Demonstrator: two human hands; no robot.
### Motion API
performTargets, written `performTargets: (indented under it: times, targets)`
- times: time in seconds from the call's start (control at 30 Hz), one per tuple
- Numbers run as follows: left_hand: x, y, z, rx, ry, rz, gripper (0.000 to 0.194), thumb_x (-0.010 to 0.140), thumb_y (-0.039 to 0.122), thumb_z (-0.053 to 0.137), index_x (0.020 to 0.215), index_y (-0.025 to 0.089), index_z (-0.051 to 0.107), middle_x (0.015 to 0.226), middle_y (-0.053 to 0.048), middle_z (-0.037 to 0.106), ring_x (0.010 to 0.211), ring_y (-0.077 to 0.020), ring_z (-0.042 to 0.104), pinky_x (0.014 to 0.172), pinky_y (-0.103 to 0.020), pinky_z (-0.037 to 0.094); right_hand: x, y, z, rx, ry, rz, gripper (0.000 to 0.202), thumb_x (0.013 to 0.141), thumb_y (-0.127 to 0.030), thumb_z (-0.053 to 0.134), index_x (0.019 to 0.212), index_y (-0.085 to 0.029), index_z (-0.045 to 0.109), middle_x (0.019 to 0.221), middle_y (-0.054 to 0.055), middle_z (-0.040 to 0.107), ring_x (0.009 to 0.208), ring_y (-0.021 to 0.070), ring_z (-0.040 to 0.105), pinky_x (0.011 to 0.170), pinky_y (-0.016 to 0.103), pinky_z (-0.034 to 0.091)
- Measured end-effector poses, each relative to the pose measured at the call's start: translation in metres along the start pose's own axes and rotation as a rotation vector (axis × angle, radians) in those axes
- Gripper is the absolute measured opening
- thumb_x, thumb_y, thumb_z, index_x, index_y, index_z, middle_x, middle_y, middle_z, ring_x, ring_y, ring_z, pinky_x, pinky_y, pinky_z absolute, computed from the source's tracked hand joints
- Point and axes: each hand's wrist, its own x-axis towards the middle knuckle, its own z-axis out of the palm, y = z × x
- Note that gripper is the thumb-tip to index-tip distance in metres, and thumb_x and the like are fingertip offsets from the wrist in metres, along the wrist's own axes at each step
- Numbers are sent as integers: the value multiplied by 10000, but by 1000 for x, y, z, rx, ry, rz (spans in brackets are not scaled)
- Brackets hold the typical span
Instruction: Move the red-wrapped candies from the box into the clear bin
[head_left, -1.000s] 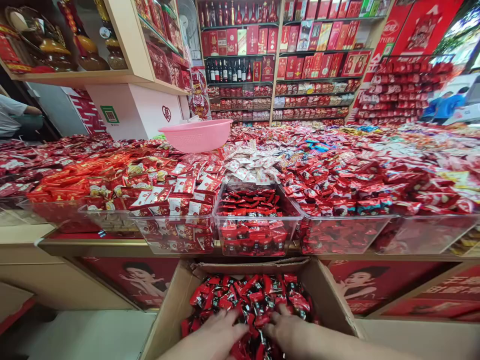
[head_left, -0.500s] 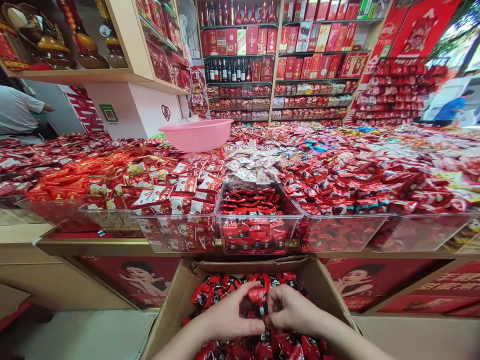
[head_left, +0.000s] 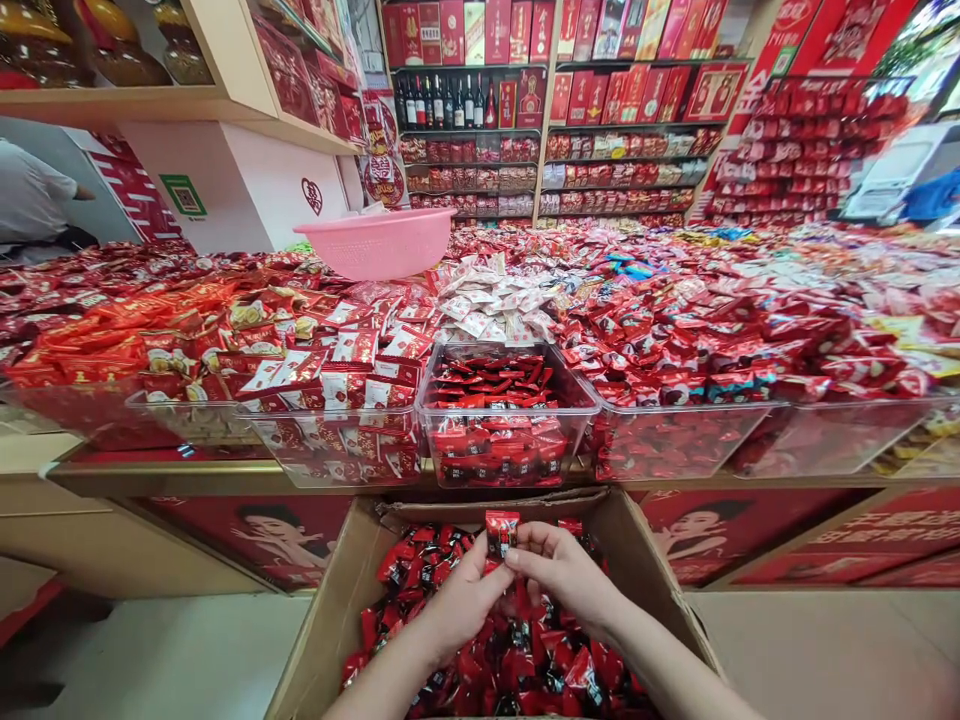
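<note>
Between both hands, over an open cardboard box [head_left: 330, 625], a small red and black wrapped candy [head_left: 502, 533] is held upright. My left hand [head_left: 466, 598] pinches its left side and lower edge. My right hand [head_left: 561, 572] grips the candy from the right, thumb in front and fingers curled. Below them the box is filled with loose red and black wrapped candies [head_left: 517, 665]. Straight ahead on the counter stands a clear plastic bin [head_left: 510, 420] with similar packets lined up in rows.
More clear bins, such as one with red and white packets [head_left: 341, 440], line the counter edge on both sides. A pink basket [head_left: 379, 245] rests on the heaped sweets. Shelves with boxes and bottles [head_left: 465, 100] rise behind. A person in a light shirt [head_left: 34, 195] is at far left.
The candy has come up and now faces me upright between my fingertips. My hands have shifted up slightly, and the view has tilted downward.
</note>
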Motion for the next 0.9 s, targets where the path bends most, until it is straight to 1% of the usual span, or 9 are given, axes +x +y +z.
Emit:
performTargets:
  times: [0.2,0.3,0.4,0.47,0.6,0.67,0.73,0.83,0.9]
  targets:
    - [0,-6,-7,100,43,72,493,706,310,547,1158,246,362,1155,-53,465,820,-153,529,647,-250,446,1,9,2,-109,87,-29,267,623,-379,598,679,-140,493,546,-61,429,385,35,392,375,174,339]
    - [-1,-4,-13,166,61,123,459,700,291,554,1125,181,419,1045,-75,550,818,-161,530,638,-238,438,-1,2,-1,-285,110,-93,234,626,-347,598,657,-147,479,545,-49,450,467,65,439,440,182,360]
    - [-6,3,-16,308,16,90,381,728,281,502,1086,153,472,862,-50,614,689,-148,541,568,-236,426,-7,-15,-4,-472,108,-207,272,669,-308,556,891,-165,495,772,17,551,682,125,505,585,219,406]
    - [-12,14,-15,507,-23,110,303,715,243,505,1006,165,545,807,-19,623,698,-152,536,601,-236,414,-14,-29,-4,-651,67,-280,308,703,-285,513,993,-190,479,876,35,559,760,141,504,644,232,400]
    - [-29,40,-15,871,-82,179,204,712,234,500,872,224,627,783,18,639,726,-156,536,678,-229,385,-27,-57,2,-1020,-133,-248,109,723,-230,465,749,-195,566,681,-4,577,627,110,485,580,202,368]
    - [-37,47,-18,857,-62,178,227,714,266,512,918,242,610,835,12,641,763,-162,543,709,-235,383,-33,-76,8,-1104,-209,-245,85,711,-210,472,732,-198,553,646,-18,564,576,93,462,520,186,348]
    - [-43,47,-24,694,-72,143,309,721,317,510,1017,234,546,907,-16,627,798,-171,548,718,-250,397,-34,-102,13,-1114,-260,-310,75,707,-198,476,740,-203,542,654,-24,559,569,84,459,501,177,345]
    - [-45,36,-40,498,-43,100,398,743,352,473,1113,207,440,964,-56,595,815,-170,551,717,-266,417,-17,-150,19,-976,-140,-513,89,712,-229,493,790,-198,524,631,-27,538,544,72,463,492,174,364]
    - [-43,27,-55,576,71,89,335,736,320,488,1046,194,492,945,-53,598,857,-171,535,765,-267,399,12,-177,20,-858,28,-608,123,706,-266,512,789,-175,509,592,-25,525,513,68,470,474,176,376]
